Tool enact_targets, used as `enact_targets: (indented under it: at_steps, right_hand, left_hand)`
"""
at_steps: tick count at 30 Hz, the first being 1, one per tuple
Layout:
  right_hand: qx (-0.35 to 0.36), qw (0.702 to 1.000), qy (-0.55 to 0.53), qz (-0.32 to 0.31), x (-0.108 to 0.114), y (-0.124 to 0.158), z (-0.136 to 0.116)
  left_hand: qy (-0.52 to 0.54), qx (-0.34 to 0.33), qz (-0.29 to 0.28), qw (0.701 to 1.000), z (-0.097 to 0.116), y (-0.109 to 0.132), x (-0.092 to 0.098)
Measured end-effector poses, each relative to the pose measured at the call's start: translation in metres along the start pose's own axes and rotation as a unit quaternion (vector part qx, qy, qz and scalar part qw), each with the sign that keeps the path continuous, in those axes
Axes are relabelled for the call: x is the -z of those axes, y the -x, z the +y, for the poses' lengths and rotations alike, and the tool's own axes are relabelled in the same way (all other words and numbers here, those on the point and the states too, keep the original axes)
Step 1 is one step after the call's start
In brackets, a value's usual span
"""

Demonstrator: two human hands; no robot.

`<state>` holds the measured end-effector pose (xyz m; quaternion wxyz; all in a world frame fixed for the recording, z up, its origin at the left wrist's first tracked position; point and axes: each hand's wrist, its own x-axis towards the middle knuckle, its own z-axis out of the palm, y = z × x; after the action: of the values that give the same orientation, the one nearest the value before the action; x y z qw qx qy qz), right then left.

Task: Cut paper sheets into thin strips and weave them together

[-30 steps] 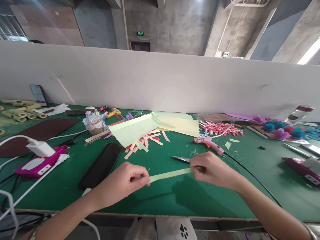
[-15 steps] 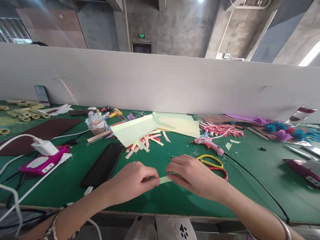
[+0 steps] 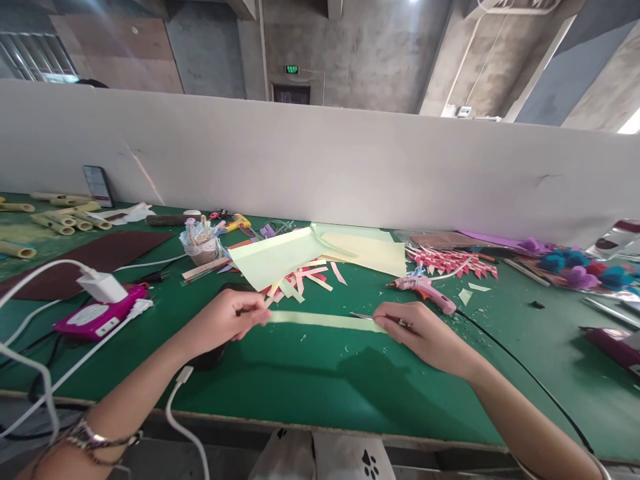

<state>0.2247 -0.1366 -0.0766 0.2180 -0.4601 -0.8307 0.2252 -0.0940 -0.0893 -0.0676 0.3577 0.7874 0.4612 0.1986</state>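
A pale green paper strip (image 3: 320,320) is stretched level above the green tabletop between my hands. My left hand (image 3: 225,319) pinches its left end between thumb and fingers, over a black phone (image 3: 207,360) lying on the table. My right hand (image 3: 423,337) is closed at the strip's right end and also holds scissors (image 3: 361,315). Their blades point left from the fingers, just above the strip; the handles are mostly hidden in the hand. Behind lie pale green paper sheets (image 3: 280,253) and several cut strips (image 3: 310,279) in red, pink and cream.
A pink glue gun (image 3: 430,292) lies right of centre, its black cord running to the front edge. At left are a magenta power strip (image 3: 100,320) with white cables and a cup of small items (image 3: 200,247). A red-and-white woven paper piece (image 3: 455,261) lies at back right.
My hands have moved apart and lifted, pulling the paper strip out long between them. The scissors, earlier on the table beside my right hand, are now in it.
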Motion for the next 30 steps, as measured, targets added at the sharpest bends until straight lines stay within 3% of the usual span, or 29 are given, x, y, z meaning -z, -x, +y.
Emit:
enact_targets:
  at_steps: [4,7,9,14,18,24,30]
  right_hand:
    - [0.002,0.998,-0.051,-0.046,-0.005,-0.010,0.002]
    - [0.004,0.994,-0.061,-0.091,-0.008,-0.016,0.001]
    - [0.006,0.995,-0.049,-0.081,-0.011,-0.021,-0.003]
    - [0.001,1.000,-0.012,-0.023,-0.025,-0.041,-0.019]
    - [-0.009,1.000,-0.012,-0.021,-0.036,-0.056,-0.023]
    - [-0.049,0.996,-0.073,0.001,-0.043,-0.067,-0.011]
    - [-0.092,0.967,-0.235,-0.033,-0.052,-0.068,0.004]
  left_hand:
    - [0.070,-0.005,0.143,0.987,-0.008,-0.015,0.005]
    - [0.103,-0.014,0.192,0.976,-0.006,-0.024,0.009]
    - [0.107,-0.016,0.174,0.979,0.000,-0.030,0.006]
    - [0.102,-0.035,0.007,0.994,0.022,-0.053,-0.026]
    - [0.123,-0.039,-0.006,0.992,0.025,-0.070,-0.052]
    - [0.182,-0.015,-0.008,0.983,0.012,-0.081,-0.070]
    - [0.253,-0.016,-0.026,0.967,0.009,-0.078,-0.081]
